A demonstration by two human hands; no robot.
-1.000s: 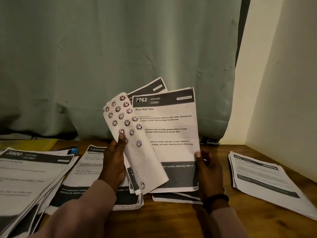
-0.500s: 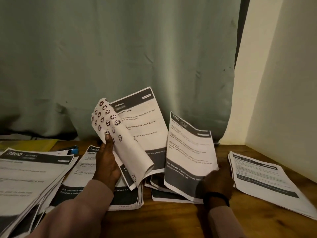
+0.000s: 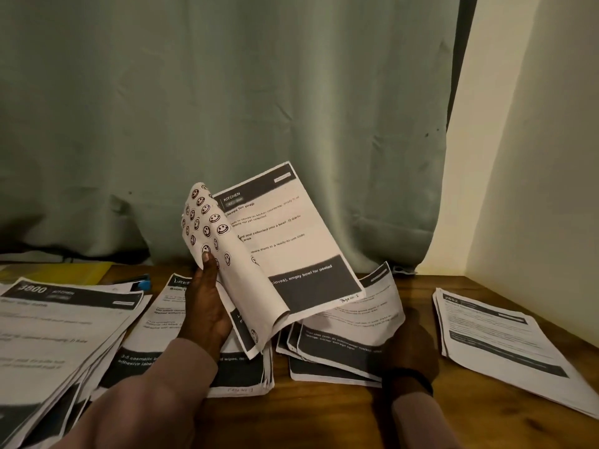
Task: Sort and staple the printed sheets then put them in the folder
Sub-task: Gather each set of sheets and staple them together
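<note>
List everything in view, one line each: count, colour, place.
held sheets: a few, white with black bands, raised at centre
smiley sheet: one, white with dark faces, curled over the held sheets
left pile: one, white and black, table's left
second pile: one, beneath the left hand
middle pile: one, table centre
right pile: one, table's right
yellow folder: one, far left
blue object: one, behind the left pile
curtain: one, pale green, behind
table: one, brown wood
left hand: grips the held sheets
right hand: on the middle pile
</note>
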